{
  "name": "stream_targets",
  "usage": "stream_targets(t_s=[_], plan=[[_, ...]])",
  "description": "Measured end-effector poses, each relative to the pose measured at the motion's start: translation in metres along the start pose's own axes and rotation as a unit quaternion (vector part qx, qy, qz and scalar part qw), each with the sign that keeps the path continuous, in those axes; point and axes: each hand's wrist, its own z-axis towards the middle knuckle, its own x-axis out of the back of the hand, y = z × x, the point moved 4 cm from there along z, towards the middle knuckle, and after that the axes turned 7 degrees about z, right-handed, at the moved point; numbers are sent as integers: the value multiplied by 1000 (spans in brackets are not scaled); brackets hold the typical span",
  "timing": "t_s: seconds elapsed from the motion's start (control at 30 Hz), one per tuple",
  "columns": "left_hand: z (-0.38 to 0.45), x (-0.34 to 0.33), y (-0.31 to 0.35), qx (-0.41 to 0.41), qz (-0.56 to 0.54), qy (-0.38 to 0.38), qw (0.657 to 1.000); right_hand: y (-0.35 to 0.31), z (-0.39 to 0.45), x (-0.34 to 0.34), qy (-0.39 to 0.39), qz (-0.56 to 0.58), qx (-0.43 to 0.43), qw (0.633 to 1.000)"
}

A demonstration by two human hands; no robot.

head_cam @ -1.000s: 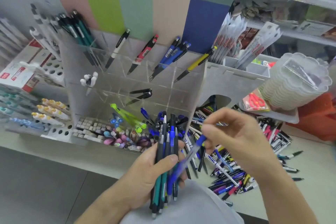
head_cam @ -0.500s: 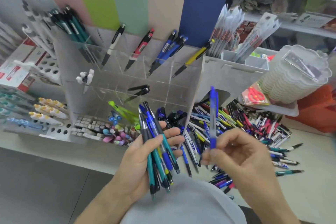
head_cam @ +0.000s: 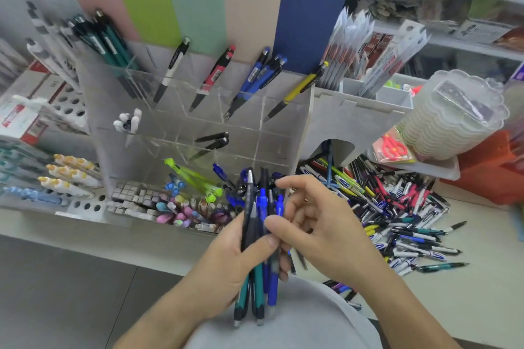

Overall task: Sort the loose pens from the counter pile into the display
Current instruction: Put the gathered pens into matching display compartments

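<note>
My left hand (head_cam: 226,269) grips an upright bundle of pens (head_cam: 261,207), mostly blue, teal and black, with their tips pointing down. My right hand (head_cam: 326,229) is beside the bundle; its thumb presses on the pens and its fingers are spread loosely. The loose pen pile (head_cam: 397,207) lies on the counter to the right. Behind the hands stands the clear acrylic display (head_cam: 198,127). Its top row holds teal pens (head_cam: 105,39), a white pen (head_cam: 173,68), a red pen (head_cam: 215,73), blue pens (head_cam: 261,73) and a yellow pen (head_cam: 300,88).
A grey holder (head_cam: 368,99) with packaged refills stands right of the display. Stacked clear plastic tubs (head_cam: 453,122) and red scissors (head_cam: 392,147) sit behind the pile, beside an orange box (head_cam: 487,167). Erasers (head_cam: 133,198) and pastel pens fill the display's bottom row.
The blue pen my right hand held upright has joined the bundle in my left hand. The bundle has been turned upright, and my right hand has moved in against it.
</note>
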Motion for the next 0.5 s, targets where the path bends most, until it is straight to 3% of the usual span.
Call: stream_targets(t_s=[0.13, 0.33, 0.5], plan=[[0, 2, -4, 37, -56, -41, 997, -5, 5, 4, -45, -8, 20, 999], [-3, 3, -3, 7, -25, -48, 999, 4, 8, 5, -41, -41, -36, 998], [-2, 1, -3, 30, -59, -88, 994, -4, 1, 7, -33, -19, 27, 999]])
